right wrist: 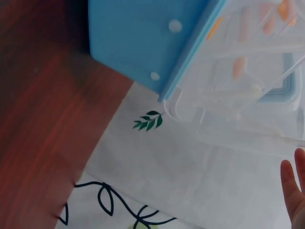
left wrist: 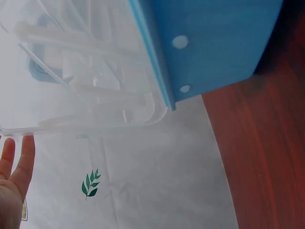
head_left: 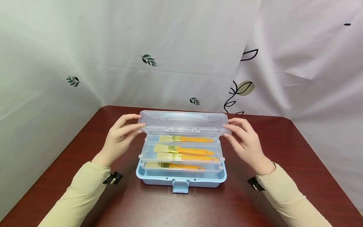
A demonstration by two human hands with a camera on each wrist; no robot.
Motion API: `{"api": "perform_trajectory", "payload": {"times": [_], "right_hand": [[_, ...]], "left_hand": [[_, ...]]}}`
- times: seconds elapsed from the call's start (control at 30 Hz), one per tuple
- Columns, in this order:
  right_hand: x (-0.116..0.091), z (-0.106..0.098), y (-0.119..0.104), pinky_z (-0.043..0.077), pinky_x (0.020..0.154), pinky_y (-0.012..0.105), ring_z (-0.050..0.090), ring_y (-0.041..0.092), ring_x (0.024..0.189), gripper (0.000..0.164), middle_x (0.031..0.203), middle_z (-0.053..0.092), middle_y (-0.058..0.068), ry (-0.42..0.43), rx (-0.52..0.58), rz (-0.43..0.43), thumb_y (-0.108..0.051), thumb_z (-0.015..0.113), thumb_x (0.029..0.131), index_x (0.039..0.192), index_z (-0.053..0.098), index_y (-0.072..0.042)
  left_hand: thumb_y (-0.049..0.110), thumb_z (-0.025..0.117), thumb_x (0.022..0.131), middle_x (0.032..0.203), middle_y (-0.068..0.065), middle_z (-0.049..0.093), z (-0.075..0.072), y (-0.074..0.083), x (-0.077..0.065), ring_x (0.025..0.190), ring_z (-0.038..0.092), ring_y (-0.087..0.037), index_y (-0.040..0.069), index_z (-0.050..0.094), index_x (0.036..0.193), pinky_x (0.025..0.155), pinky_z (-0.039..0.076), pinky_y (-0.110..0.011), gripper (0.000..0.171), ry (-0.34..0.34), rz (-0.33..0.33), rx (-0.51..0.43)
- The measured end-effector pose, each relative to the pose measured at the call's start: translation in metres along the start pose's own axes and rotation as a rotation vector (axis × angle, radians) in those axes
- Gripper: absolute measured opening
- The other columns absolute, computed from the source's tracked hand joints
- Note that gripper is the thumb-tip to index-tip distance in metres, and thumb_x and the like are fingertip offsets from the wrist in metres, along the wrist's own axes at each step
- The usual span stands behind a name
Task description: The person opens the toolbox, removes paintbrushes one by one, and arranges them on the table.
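A light blue plastic storage box (head_left: 153, 180) stands on the table with its clear lid (head_left: 184, 121) raised at the back. Clear fold-out trays (head_left: 147, 151) rise in steps inside it. Several paintbrushes (head_left: 195, 151) with yellow-orange handles and pale bristles lie across the trays, bristles to the left. My left hand (head_left: 115, 142) holds the lid's left end between fingers and thumb. At the opposite end, my right hand (head_left: 249, 143) holds the lid the same way. In both wrist views, fingertips are right at the lid's edge, beside the box's blue side wall (left wrist: 214, 43).
A blue latch (head_left: 180, 186) hangs down at the box's front. The dark red-brown table (head_left: 175, 208) has rounded far corners. White cloth (head_left: 181, 47) with leaf prints hangs behind and along both sides.
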State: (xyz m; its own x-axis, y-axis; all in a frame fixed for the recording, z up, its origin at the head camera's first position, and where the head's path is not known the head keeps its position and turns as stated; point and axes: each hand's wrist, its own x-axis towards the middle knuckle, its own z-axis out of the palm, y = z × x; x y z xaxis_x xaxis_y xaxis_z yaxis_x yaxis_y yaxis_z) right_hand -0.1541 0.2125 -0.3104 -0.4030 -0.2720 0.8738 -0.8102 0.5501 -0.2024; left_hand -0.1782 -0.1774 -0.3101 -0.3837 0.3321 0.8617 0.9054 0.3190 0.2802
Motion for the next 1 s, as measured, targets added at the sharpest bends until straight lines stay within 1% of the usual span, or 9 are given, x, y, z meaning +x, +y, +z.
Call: {"api": "perform_trajectory", "payload": {"times": [0.07, 0.13, 0.23, 0.3, 0.4, 0.53, 0.67, 0.83, 1.0], "right_hand": [[0.005, 0.000, 0.003, 0.040, 0.086, 0.016, 0.055, 0.031, 0.097, 0.040, 0.104, 0.059, 0.021, -0.010, -0.004, -0.002, -0.036, 0.057, 0.094, 0.101, 0.070, 0.002], [0.011, 0.000, 0.007, 0.040, 0.087, 0.017, 0.055, 0.030, 0.096, 0.038, 0.104, 0.060, 0.020, -0.021, -0.012, -0.005, -0.034, 0.057, 0.094, 0.101, 0.070, 0.002], [0.020, -0.001, 0.011, 0.040, 0.083, 0.018, 0.056, 0.028, 0.094, 0.022, 0.103, 0.061, 0.018, -0.046, -0.027, 0.001, -0.018, 0.066, 0.090, 0.101, 0.070, 0.001], [0.025, -0.001, 0.014, 0.041, 0.081, 0.019, 0.057, 0.027, 0.093, 0.019, 0.103, 0.061, 0.017, -0.060, -0.037, 0.019, -0.005, 0.071, 0.083, 0.102, 0.070, 0.001], [0.030, 0.001, 0.018, 0.041, 0.076, 0.014, 0.057, 0.021, 0.087, 0.027, 0.103, 0.062, 0.016, -0.067, -0.031, 0.077, 0.007, 0.073, 0.075, 0.101, 0.070, 0.001], [0.036, 0.005, 0.022, 0.044, 0.077, 0.007, 0.056, 0.005, 0.084, 0.023, 0.103, 0.062, 0.015, -0.059, 0.044, 0.196, 0.007, 0.071, 0.078, 0.101, 0.070, 0.003], [0.038, 0.007, 0.026, 0.046, 0.077, 0.006, 0.054, -0.007, 0.088, 0.024, 0.103, 0.060, 0.016, -0.072, 0.143, 0.330, 0.006, 0.067, 0.083, 0.106, 0.067, 0.004], [0.031, 0.005, 0.030, 0.046, 0.075, 0.006, 0.055, -0.009, 0.089, 0.029, 0.105, 0.059, 0.013, -0.097, 0.191, 0.453, 0.004, 0.065, 0.086, 0.115, 0.062, 0.003], [0.019, 0.007, 0.035, 0.047, 0.075, 0.007, 0.057, -0.007, 0.090, 0.033, 0.104, 0.056, -0.006, -0.110, 0.253, 0.491, 0.004, 0.063, 0.087, 0.119, 0.059, 0.004]], "left_hand": [[-0.005, 0.067, 0.082, 0.114, -0.023, 0.058, 0.000, -0.002, 0.004, 0.104, 0.055, -0.011, -0.004, 0.071, 0.099, 0.072, 0.038, -0.010, 0.017, 0.006, -0.014, 0.020], [-0.016, 0.068, 0.074, 0.113, -0.022, 0.059, 0.001, -0.005, 0.009, 0.109, 0.054, -0.015, -0.004, 0.071, 0.098, 0.076, 0.039, -0.010, 0.027, 0.011, -0.034, 0.040], [-0.023, 0.068, 0.070, 0.112, -0.022, 0.060, 0.002, -0.009, 0.016, 0.109, 0.054, -0.014, -0.005, 0.071, 0.097, 0.082, 0.041, -0.010, 0.033, 0.017, -0.070, 0.054], [-0.021, 0.067, 0.072, 0.111, -0.022, 0.060, 0.003, -0.013, 0.019, 0.106, 0.054, -0.010, -0.005, 0.071, 0.097, 0.082, 0.041, -0.009, 0.030, 0.019, -0.099, 0.052], [-0.017, 0.066, 0.076, 0.111, -0.021, 0.060, 0.004, -0.018, 0.024, 0.100, 0.053, -0.002, -0.005, 0.071, 0.099, 0.077, 0.041, -0.009, 0.026, 0.015, -0.149, 0.042], [-0.011, 0.064, 0.082, 0.114, -0.018, 0.060, 0.004, -0.024, 0.029, 0.092, 0.052, 0.005, -0.003, 0.071, 0.102, 0.072, 0.040, -0.009, 0.023, -0.004, -0.218, 0.041], [-0.006, 0.062, 0.087, 0.115, -0.014, 0.060, 0.004, -0.027, 0.035, 0.094, 0.051, 0.006, 0.000, 0.071, 0.105, 0.071, 0.040, -0.010, 0.021, -0.036, -0.281, 0.043], [-0.004, 0.061, 0.088, 0.116, -0.012, 0.059, 0.004, -0.031, 0.039, 0.098, 0.050, 0.005, 0.000, 0.070, 0.106, 0.073, 0.042, -0.010, 0.021, -0.062, -0.315, 0.026], [-0.002, 0.060, 0.089, 0.116, -0.012, 0.059, 0.003, -0.032, 0.042, 0.098, 0.051, 0.007, 0.001, 0.070, 0.108, 0.076, 0.043, -0.010, 0.021, -0.070, -0.342, 0.001]]}}
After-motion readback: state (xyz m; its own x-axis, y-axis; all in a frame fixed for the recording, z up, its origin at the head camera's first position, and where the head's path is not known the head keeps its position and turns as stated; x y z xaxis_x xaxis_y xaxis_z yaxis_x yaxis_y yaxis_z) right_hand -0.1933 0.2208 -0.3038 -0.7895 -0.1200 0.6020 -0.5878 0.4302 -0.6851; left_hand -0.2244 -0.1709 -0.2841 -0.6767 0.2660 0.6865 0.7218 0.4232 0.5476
